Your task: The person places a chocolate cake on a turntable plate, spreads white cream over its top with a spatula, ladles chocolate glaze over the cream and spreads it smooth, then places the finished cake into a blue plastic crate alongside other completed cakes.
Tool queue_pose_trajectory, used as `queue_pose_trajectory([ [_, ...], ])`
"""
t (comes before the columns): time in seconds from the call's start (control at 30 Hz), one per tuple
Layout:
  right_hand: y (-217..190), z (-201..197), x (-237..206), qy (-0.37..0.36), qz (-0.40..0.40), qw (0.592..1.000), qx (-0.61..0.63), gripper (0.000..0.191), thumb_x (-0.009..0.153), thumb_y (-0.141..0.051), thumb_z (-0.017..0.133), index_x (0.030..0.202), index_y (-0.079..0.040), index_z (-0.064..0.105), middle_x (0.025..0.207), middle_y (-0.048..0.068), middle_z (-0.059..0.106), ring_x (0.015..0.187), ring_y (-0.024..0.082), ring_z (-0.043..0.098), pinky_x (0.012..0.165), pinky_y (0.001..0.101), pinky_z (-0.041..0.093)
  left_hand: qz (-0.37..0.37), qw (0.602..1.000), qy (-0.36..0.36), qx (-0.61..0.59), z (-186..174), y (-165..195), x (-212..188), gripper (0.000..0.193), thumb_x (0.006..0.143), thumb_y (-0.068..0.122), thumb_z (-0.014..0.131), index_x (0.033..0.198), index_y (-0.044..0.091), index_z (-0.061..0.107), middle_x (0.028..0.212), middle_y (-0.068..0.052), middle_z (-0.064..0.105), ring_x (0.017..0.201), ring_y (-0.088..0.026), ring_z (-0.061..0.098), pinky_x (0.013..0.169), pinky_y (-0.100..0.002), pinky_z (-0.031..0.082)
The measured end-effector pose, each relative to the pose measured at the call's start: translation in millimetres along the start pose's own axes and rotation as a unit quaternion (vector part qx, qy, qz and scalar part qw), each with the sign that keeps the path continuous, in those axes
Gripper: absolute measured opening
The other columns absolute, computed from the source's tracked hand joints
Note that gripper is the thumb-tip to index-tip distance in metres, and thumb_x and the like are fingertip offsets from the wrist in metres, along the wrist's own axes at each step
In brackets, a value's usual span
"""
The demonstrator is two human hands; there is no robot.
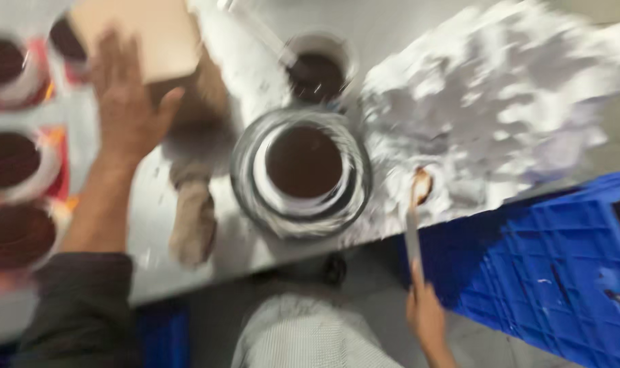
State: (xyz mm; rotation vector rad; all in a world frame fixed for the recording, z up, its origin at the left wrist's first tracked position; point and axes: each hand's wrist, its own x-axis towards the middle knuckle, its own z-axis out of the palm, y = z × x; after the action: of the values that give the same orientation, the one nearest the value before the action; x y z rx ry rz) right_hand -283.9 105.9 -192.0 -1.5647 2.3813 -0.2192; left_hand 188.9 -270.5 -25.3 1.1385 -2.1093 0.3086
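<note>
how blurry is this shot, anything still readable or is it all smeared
Head view: motion blur smears the whole frame, worst on the white heap at upper right. The left hand on the cardboard box, the right hand holding a spoon, and the round container of dark paste stay recognisable in outline only. Lighting is even, with soft glare on the metal table.

Seen from a single head-worn camera, looking steeply down and close on the steel table (381, 27), blurred; blue crate (555, 266) below right.
</note>
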Motion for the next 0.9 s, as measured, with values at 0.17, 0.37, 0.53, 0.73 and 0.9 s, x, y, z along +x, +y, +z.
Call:
queue_pose_trajectory([
  [0.17, 19.8, 5.5, -11.0, -0.003, 0.291, 0.953, 0.083, 0.044, 0.096, -0.021, 0.054, 0.138, -0.020, 0.041, 0.085, 0.015, 0.066, 0.060, 0.030, 0.058, 0.053, 0.0439, 0.046, -0.024, 0.972, -0.145, 0.186, 19.6, -44.2, 18.3, 0.075, 0.094, 0.044, 0.070, 0.154, 0.004, 0.052, 0.156, -0.018, 0.053, 0.144, -0.034, 0.049, 0.121, -0.056, 0.033],
  [0.37, -75.1, 6.9, 24.2, 0.109, 0.196, 0.815, 0.535, 0.027, 0.097, -0.026, 0.051, 0.112, -0.005, 0.059, 0.080, 0.005, 0.072, 0.041, 0.012, 0.051, 0.037, 0.0295, 0.041, 0.015, 0.980, -0.035, 0.196, -5.0, -54.4, 12.3, 0.009, 0.116, 0.013, 0.064, 0.124, 0.010, 0.064, 0.123, -0.007, 0.072, 0.111, -0.022, 0.070, 0.090, -0.033, 0.055],
  [0.53, -141.3, -8.0, 87.2, -0.037, 0.163, 0.737, 0.655, 0.025, 0.103, -0.030, 0.050, 0.107, -0.006, 0.056, 0.056, 0.007, 0.051, 0.043, 0.017, 0.050, 0.041, 0.0327, 0.041, -0.208, 0.968, 0.138, 0.019, -51.1, -52.8, -38.4, 0.014, 0.120, 0.007, 0.051, 0.127, 0.000, 0.061, 0.111, -0.016, 0.071, 0.098, -0.030, 0.070, 0.085, -0.042, 0.057],
  [0.73, -124.8, -10.0, 119.7, -0.124, 0.070, 0.697, 0.703, 0.019, 0.102, -0.025, 0.044, 0.110, -0.008, 0.050, 0.062, 0.004, 0.054, 0.051, 0.013, 0.053, 0.046, 0.0286, 0.047, -0.482, 0.637, 0.351, -0.489, -60.4, 50.9, -206.7, 0.046, 0.119, 0.017, 0.049, 0.161, 0.002, 0.038, 0.158, -0.015, 0.054, 0.143, -0.025, 0.059, 0.119, -0.042, 0.049],
  [0.9, -81.0, -29.4, 139.4, -0.154, -0.012, 0.796, 0.585, 0.023, 0.105, -0.014, 0.049, 0.121, -0.001, 0.059, 0.079, 0.004, 0.065, 0.060, 0.009, 0.057, 0.052, 0.0255, 0.049, -0.575, 0.536, 0.287, -0.547, -37.1, 190.9, -298.0, 0.048, 0.101, 0.002, 0.054, 0.149, 0.004, 0.047, 0.133, -0.007, 0.061, 0.118, -0.020, 0.064, 0.100, -0.039, 0.055],
])
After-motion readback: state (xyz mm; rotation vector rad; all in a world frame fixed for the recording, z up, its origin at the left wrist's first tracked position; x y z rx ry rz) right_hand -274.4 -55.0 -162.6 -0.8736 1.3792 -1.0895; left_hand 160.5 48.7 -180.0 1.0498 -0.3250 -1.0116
